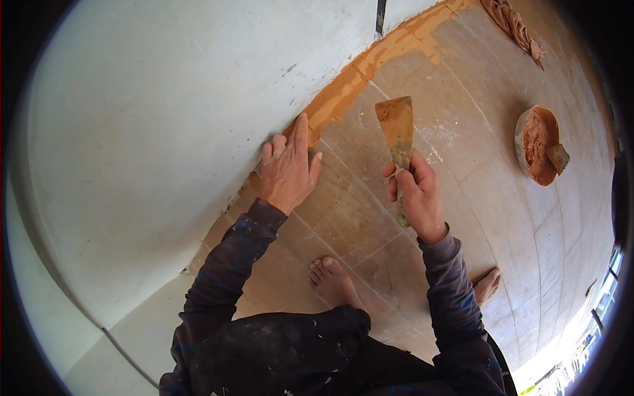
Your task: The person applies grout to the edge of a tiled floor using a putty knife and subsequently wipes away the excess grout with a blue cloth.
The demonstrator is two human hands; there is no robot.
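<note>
A putty knife [397,125] with orange-brown paste smeared over its blade is gripped by the handle in my right hand [422,197]; its blade points away from me, above the floor. My left hand [288,166] is stretched out at the corner where wall and floor meet. Its index finger reaches to the near end of the orange paste strip [343,91], its thumb stands apart, and the other fingers are partly bent. The strip runs along the foot of the wall toward the far right, with a ragged edge on the floor side.
The white wall [178,92] rises on the left. On the tiled floor [462,152] at right stands a bowl [520,142] of reddish paste with a small spreader [558,158] at its rim. A twisted brown cloth [512,26] lies far right. My bare feet are close below my hands.
</note>
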